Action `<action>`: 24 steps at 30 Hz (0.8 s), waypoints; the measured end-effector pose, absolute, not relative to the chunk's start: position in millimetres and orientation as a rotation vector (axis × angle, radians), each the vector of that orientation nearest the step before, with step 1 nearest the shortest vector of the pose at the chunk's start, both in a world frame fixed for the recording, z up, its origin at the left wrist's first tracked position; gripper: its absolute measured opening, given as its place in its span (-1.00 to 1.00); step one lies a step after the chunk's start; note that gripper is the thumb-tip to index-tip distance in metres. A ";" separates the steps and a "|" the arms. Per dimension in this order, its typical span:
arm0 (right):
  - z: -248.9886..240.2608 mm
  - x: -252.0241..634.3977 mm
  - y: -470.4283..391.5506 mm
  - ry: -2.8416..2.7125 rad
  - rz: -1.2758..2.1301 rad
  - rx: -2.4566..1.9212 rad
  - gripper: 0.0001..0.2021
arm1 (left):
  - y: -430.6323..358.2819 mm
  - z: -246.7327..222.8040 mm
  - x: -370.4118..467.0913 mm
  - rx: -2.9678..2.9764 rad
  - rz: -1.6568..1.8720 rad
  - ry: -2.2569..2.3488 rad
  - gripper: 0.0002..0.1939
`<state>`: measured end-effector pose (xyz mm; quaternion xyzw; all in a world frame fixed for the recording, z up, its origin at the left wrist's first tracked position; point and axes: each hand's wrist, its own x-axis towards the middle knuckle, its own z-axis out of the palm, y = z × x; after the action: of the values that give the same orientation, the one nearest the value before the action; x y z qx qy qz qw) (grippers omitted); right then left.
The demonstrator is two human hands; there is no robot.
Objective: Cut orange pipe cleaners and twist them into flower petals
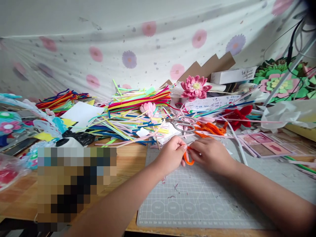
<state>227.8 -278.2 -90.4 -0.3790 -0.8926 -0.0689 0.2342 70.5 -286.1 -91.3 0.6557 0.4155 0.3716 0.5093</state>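
Above the grey cutting mat (177,197), both hands pinch an orange pipe cleaner (189,161) bent into a small loop. My left hand (171,154) is closed, thumb and forefinger gripping the loop's left side. Closed as well, my right hand (212,154) holds the other side, its fingertips partly hidden by the hand itself. The loop hangs down between the two hands. Just beyond my right hand lie more orange pipe cleaners (212,129). Scissors (184,125) with metal handles rest behind the hands.
Bundles of coloured pipe cleaners (140,102) pile up along the back. A pink flower (196,87) stands behind the scissors, and a red flower (238,117) lies to the right. Pink palettes (266,144) sit at the right. Wooden tabletop (123,164) shows left of the mat.
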 end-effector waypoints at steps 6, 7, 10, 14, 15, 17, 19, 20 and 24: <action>-86.0 225.1 -283.7 -2.368 0.132 -1.137 -0.80 | -283.4 -86.7 68.9 1.475 0.878 0.902 -0.90; -84.5 224.6 -284.1 -2.366 0.222 -1.136 -0.81 | -282.9 -87.2 68.4 1.467 0.874 0.896 -0.90; -81.6 223.7 -283.6 -2.342 0.388 -1.131 -0.79 | -281.7 -88.6 66.8 1.454 0.855 0.884 -0.89; -85.4 226.0 -279.1 -2.051 1.208 -0.950 -0.84 | -282.4 -87.1 63.9 1.460 0.825 0.858 -0.90; -87.6 227.1 -277.7 -1.898 1.471 -0.850 -0.85 | -283.1 -85.8 63.1 1.464 0.820 0.851 -0.90; -92.3 229.0 -275.4 -1.630 1.811 -0.681 -0.81 | -284.7 -82.5 61.3 1.459 0.828 0.833 -0.87; -95.8 229.7 -274.2 -1.498 1.930 -0.612 -0.77 | -285.8 -78.7 59.3 1.431 0.841 0.791 -0.85; -97.0 229.5 -273.9 -1.469 1.962 -0.601 -0.76 | -286.2 -77.0 58.3 1.412 0.844 0.767 -0.84; -98.4 226.8 -273.8 -1.408 2.087 -0.543 -0.80 | -286.4 -75.3 55.8 1.377 0.810 0.717 -0.82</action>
<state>226.8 -273.8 -98.4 -0.2024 -0.5249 0.7781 0.2794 55.8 -286.4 -75.3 0.6039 0.3143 0.3554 0.6405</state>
